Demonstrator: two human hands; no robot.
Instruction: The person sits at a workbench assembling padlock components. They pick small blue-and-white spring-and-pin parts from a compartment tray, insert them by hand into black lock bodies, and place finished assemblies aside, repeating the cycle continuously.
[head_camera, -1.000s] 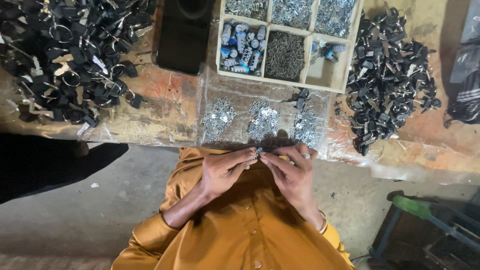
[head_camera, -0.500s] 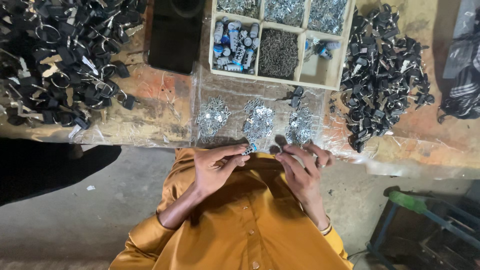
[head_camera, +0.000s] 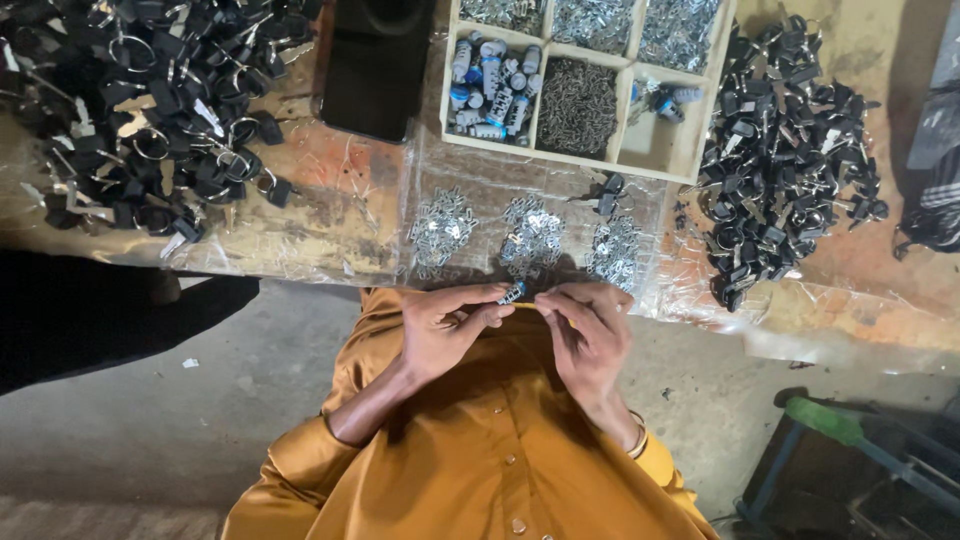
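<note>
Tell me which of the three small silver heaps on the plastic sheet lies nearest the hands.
The middle heap: it sits just above the small part pinched between left hand and right hand; the left heap and right heap lie off to either side.

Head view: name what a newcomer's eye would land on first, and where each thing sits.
Two big heaps of black keys and black key parts fill the bench's far left and right. Between them sits a wooden divided tray of small metal parts. At the near edge, the left hand and right hand pinch a small metal piece.
</note>
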